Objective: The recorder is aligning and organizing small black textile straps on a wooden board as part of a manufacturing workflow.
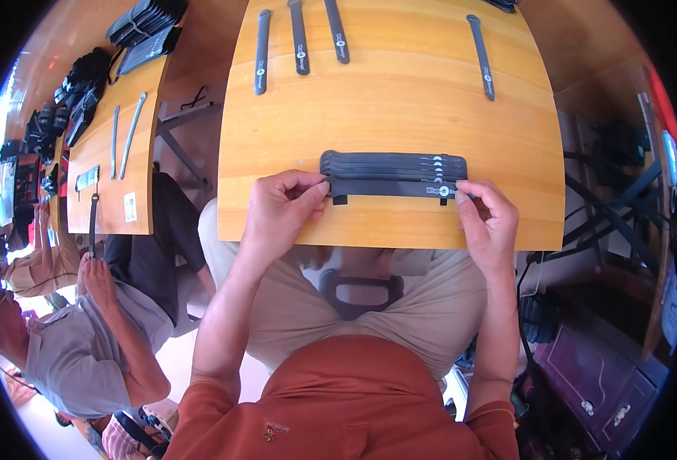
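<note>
A row of several flat black straps (pixel 393 165) lies side by side near the front edge of a wooden table (pixel 384 115). My left hand (pixel 281 207) pinches the left end of the nearest black strap (pixel 388 188). My right hand (pixel 490 218) pinches its right end, by a small round white mark. The strap is stretched flat between both hands, touching the row behind it.
Several single black straps (pixel 300 38) lie spread at the table's far side, one more strap (pixel 481 57) at the far right. On my left a person in grey (pixel 85 345) sits at another wooden table (pixel 116 153) with straps and black bundles. Dark cases (pixel 606 383) stand at my right.
</note>
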The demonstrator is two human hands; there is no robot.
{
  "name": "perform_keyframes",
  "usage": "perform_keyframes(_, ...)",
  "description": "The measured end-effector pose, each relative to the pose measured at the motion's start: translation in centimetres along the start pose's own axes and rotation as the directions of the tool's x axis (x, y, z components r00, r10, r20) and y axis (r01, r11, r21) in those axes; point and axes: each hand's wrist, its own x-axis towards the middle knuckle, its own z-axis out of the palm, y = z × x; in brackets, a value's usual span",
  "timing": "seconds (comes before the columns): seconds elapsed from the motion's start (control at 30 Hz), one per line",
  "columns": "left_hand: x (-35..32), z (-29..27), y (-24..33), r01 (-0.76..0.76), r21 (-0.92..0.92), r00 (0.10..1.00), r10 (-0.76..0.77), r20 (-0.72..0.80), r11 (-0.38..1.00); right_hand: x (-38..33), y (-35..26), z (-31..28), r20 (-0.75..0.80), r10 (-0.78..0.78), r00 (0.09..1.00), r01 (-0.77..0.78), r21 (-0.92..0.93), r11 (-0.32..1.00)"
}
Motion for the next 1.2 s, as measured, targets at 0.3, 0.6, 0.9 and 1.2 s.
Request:
perform_keyframes(0.3,0.47,-0.01,0.46,0.033,0.068,0.999,-0.031,-0.032,0.997,0.62,0.13,0.31,-0.006,0.036,0.999,-0.036,-0.017,0.999)
perform_keyframes(0.6,0.59,0.04,0.18,0.026,0.086,0.999,-0.023,-0.034,0.996,0.79,-0.02,0.33,0.001,0.043,0.999,-0.043,-0.046,0.998)
perform_keyframes(0.9,0.56,0.11,0.24,0.039,0.104,0.998,-0.033,-0.054,0.994,0.86,-0.06,0.26,-0.008,0.055,0.998,-0.055,-0.066,0.996)
perform_keyframes(1.2,0.6,0.19,0.14,0.066,0.079,0.996,-0.061,-0.063,0.995,0.87,-0.03,0.18,-0.013,0.071,0.997,-0.071,-0.057,0.996)
